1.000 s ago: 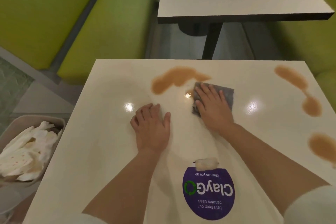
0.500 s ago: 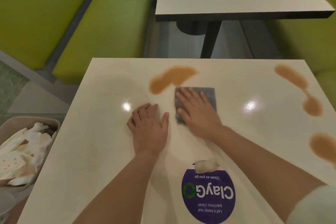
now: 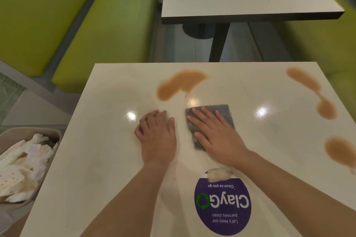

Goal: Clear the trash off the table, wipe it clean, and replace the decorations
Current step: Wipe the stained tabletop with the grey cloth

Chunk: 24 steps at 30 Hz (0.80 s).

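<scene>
Wiping well means the right hand (image 3: 215,132), fingers flat on the grey cloth (image 3: 212,121) near the table (image 3: 96,159) middle, pushes far onto the brown spill (image 3: 179,84) just beyond, while the left hand (image 3: 156,134), fingers loosely bent and empty, steadies beside it.

left hand (image 3: 156,136) flat mid-frame with fingers a bit curled, right hand (image 3: 214,134) just beside it, fingers spread, palm down, both forearms bare
</scene>
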Tool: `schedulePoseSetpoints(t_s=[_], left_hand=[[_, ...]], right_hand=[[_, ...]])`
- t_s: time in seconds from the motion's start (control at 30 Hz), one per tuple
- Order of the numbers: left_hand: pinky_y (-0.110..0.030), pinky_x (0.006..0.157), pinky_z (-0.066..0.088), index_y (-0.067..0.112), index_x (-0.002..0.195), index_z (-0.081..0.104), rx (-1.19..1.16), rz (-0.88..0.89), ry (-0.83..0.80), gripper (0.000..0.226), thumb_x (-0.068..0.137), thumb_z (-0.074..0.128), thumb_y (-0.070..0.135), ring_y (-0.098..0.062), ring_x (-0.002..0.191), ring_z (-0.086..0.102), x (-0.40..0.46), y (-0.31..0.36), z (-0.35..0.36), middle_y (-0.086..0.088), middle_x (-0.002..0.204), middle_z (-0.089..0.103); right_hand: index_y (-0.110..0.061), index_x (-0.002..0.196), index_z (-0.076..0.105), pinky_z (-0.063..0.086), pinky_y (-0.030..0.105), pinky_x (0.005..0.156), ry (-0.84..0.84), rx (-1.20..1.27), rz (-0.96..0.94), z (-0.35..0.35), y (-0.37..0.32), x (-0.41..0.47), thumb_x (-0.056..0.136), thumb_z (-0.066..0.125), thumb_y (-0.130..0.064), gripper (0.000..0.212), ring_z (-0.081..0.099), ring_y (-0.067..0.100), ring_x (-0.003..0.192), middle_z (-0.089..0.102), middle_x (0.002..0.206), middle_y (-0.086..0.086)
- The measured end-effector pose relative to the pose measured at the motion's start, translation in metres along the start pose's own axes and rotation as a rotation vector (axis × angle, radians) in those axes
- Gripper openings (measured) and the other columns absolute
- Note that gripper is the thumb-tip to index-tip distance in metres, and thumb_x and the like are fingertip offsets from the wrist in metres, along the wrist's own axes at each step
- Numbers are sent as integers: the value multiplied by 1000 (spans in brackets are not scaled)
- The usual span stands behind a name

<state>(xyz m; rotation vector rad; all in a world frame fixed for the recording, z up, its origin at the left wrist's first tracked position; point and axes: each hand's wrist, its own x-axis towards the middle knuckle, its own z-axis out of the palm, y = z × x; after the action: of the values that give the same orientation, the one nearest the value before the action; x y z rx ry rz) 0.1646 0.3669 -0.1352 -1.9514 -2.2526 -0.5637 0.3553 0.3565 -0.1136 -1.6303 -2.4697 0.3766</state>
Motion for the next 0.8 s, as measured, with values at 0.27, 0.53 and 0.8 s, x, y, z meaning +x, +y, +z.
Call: schedulePoseSetpoints(t_s=[0.27,0.53,0.8], left_hand=[[-40,85,36,26,120,55,1,-4,-10,33,97,37,40,-23,112,46,1,1,-2,3,122,55],[-41,82,37,25,115,59,-35,-6,-40,34,93,39,38,-25,109,48,5,1,-2,2,120,58],[-38,70,38,24,104,64,81,102,-101,27,90,48,40,-26,90,49,20,-6,-20,0,98,58]], right_hand=[[-32,154,16,-8,38,120,47,-5,302,-4,13,53,94,9,-47,63,-4,11,150,4,163,-11],[-39,153,17,-10,32,120,4,6,173,-8,20,40,90,5,-51,65,-6,3,148,5,161,-19],[-33,146,35,-6,36,121,43,100,96,3,-27,38,89,17,-42,60,-1,4,148,15,160,-17]])
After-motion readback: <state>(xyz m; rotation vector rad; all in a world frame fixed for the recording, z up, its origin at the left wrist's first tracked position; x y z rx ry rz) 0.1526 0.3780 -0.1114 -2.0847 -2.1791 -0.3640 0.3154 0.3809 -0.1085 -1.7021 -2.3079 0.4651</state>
